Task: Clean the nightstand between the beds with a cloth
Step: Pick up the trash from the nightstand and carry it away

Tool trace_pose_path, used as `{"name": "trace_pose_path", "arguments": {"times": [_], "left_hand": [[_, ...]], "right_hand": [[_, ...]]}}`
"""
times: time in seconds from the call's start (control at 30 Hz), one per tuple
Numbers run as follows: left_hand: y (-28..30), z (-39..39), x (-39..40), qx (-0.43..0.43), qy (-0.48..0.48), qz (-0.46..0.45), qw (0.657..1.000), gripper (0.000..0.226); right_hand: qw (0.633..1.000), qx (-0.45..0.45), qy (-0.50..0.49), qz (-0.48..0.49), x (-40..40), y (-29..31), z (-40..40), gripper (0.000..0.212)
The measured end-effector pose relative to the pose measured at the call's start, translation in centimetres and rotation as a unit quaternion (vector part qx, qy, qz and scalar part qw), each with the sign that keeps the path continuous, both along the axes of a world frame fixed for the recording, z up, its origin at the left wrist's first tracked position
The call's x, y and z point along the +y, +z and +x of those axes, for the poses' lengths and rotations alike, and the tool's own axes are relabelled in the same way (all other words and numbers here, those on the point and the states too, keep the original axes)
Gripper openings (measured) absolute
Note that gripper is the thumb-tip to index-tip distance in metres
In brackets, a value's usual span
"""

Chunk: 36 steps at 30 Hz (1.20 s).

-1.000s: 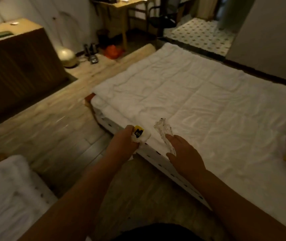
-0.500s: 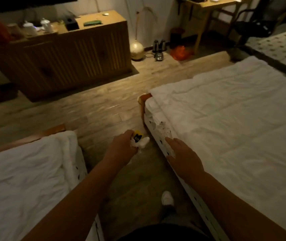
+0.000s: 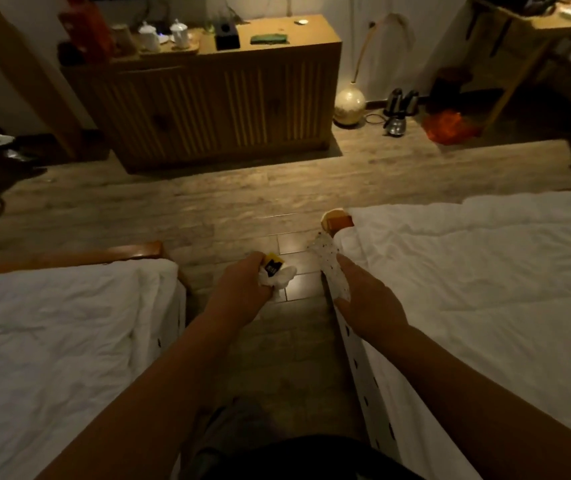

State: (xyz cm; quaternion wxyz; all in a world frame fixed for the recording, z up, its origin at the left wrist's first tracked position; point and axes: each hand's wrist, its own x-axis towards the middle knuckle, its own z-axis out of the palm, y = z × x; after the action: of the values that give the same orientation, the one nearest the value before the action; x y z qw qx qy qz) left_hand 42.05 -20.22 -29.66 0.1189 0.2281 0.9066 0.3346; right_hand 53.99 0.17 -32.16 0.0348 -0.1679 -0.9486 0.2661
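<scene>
My left hand [image 3: 242,292] grips a crumpled white tissue with a small yellow and black packet [image 3: 274,273] sticking out of the fist. My right hand [image 3: 363,303] holds a white speckled cloth [image 3: 331,266], which stands up past the fingers. Both hands hover over the wooden floor [image 3: 208,216] in the aisle between two beds. The nightstand is not in view.
A white bed [image 3: 52,341] lies at the left and another white bed [image 3: 485,289] at the right. A slatted wooden cabinet [image 3: 214,98] with cups stands ahead by the wall. A round floor lamp [image 3: 349,107], a kettle [image 3: 396,110] and an orange bag [image 3: 448,124] sit on the floor.
The view has swung left from the right bed to the aisle and cabinet. Both hands keep their hold on the tissue and the cloth.
</scene>
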Motion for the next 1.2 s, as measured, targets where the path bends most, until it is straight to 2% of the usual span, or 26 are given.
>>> {"name": "trace_pose_path", "arguments": {"times": [0.23,0.37,0.47,0.67,1.0,1.2], "left_hand": [[-1.2,-12.4,1.1,0.012,-0.006,-0.017,1.0,0.039],[-1.4,-21.3,2.0,0.005,-0.026,-0.02,0.999,0.039],[-0.8,-27.9,2.5,-0.002,-0.044,-0.009,0.999,0.03],[0.1,-38.8,5.6,-0.014,-0.065,-0.016,0.998,0.028],[-2.4,-54.2,20.3,-0.037,-0.121,-0.024,0.992,0.028],[-2.0,-62.7,30.0,-0.015,-0.158,-0.059,0.986,0.03]], "right_hand": [[1.0,0.002,0.015,0.009,1.4,-1.4,-12.3,0.085],[1.0,-0.011,-0.019,0.002,1.4,-2.3,-20.6,0.084],[0.999,-0.02,-0.036,-0.021,1.5,-2.4,-26.3,0.082],[0.994,0.002,-0.101,-0.047,3.3,-2.1,-35.0,0.082],[0.983,-0.009,-0.155,-0.099,15.3,-7.3,-48.8,0.08],[0.973,-0.007,-0.193,-0.124,24.1,-8.5,-56.1,0.079]]}}
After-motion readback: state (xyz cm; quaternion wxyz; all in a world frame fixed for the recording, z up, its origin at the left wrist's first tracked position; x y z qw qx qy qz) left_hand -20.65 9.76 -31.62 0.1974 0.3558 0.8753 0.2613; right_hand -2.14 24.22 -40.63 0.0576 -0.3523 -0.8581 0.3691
